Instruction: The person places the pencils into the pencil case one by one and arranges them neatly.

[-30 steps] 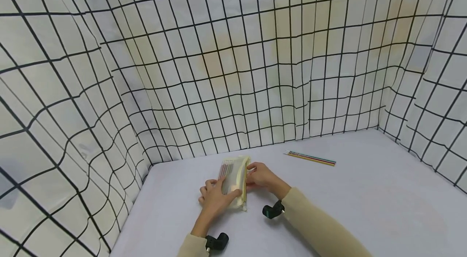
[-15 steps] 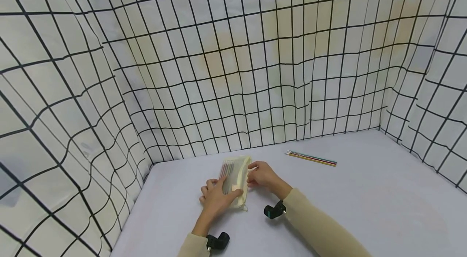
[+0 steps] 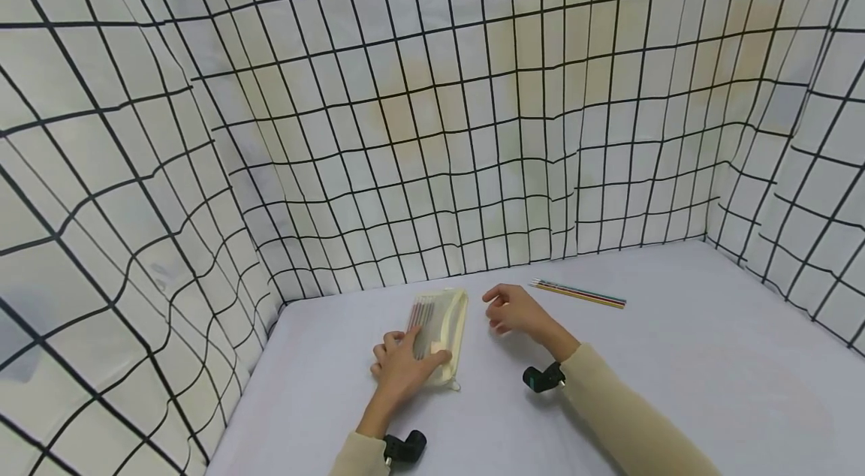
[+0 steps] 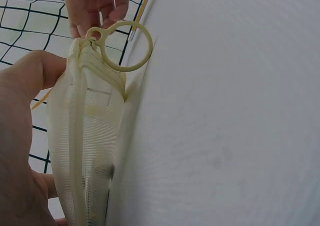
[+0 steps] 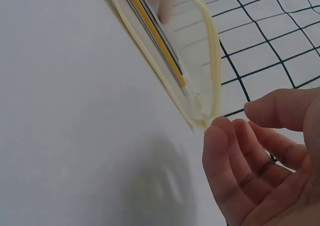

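Observation:
A cream, see-through mesh pencil case (image 3: 451,329) lies on the white table, its zippered side towards the right. My left hand (image 3: 400,371) grips it, thumb over the zipper side and fingers at the opposite side. The mouth gapes in the right wrist view, where pencils (image 5: 157,38), one of them yellow, show inside. A round ring pull (image 4: 127,45) hangs from the case's near end in the left wrist view. My right hand (image 3: 519,312) is in the air just right of the case, fingers loosely bent, holding nothing.
Several loose coloured pencils (image 3: 579,294) lie together on the table (image 3: 676,356), behind and to the right of my right hand. A white curtain with a black grid (image 3: 432,161) closes off the back and both sides.
My right hand has drawn away from the zipper edge, moving right. The mouth of the case now shows wider. My left hand keeps its place on the case.

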The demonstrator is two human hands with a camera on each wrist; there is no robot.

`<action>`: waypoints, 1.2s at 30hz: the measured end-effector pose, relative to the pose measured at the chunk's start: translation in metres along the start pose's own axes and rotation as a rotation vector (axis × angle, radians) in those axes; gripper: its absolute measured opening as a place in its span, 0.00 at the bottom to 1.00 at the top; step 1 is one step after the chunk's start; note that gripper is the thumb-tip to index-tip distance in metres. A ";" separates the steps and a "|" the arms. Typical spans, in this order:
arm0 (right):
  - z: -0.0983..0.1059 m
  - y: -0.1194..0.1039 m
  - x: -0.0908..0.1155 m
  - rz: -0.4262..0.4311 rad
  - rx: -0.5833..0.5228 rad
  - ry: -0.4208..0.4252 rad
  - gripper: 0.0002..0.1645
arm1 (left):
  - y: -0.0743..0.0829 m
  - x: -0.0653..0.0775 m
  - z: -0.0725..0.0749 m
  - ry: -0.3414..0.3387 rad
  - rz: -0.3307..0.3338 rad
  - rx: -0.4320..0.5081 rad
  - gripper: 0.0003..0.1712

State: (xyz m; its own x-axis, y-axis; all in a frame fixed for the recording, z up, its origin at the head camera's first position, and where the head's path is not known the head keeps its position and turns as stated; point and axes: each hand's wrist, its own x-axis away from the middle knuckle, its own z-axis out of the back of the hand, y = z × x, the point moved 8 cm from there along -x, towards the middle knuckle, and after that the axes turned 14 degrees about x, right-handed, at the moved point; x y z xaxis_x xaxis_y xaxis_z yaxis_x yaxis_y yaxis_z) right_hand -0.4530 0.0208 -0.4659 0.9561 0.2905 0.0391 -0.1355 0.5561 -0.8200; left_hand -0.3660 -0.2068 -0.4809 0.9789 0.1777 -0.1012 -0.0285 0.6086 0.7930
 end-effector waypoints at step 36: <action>0.125 0.067 0.014 0.142 0.439 0.191 0.22 | 0.003 0.003 0.001 -0.011 -0.002 0.018 0.52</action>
State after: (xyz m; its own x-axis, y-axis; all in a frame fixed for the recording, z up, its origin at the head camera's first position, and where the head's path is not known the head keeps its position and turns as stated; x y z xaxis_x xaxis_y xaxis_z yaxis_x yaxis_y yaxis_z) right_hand -0.4816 0.1593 -0.4491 0.9453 0.2620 -0.1942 -0.3249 0.8089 -0.4901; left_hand -0.3629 -0.2053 -0.4786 0.9811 0.1678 -0.0962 -0.0230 0.5949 0.8035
